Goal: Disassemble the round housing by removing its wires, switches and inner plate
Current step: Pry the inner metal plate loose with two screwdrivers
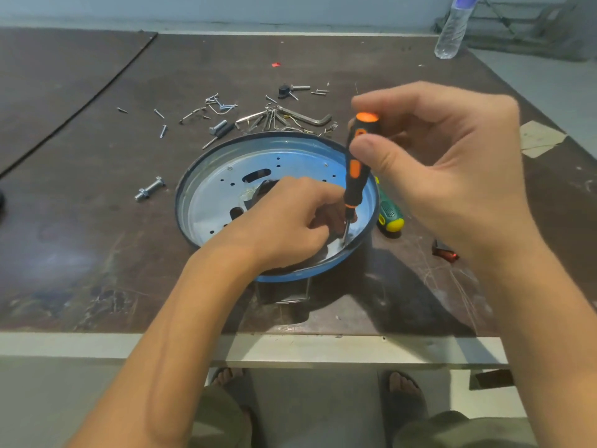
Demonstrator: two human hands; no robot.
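The round blue housing [206,176] lies open side up in the middle of the brown table. Its perforated inner plate [290,161] sits inside, with slots and small holes showing. My right hand [449,163] grips an orange and black screwdriver [355,169] nearly upright, its tip down at the plate by the housing's near right rim. My left hand [287,221] reaches into the housing with curled fingers beside the screwdriver's shaft; what the fingers pinch is hidden. A dark part [266,185] shows just beyond the left hand.
Loose screws, bolts and hex keys [268,118] lie scattered behind the housing. A large bolt [149,189] lies to its left. A green and yellow tool handle [391,215] rests right of the housing, a small red part [445,252] nearer. A water bottle [452,30] stands far right.
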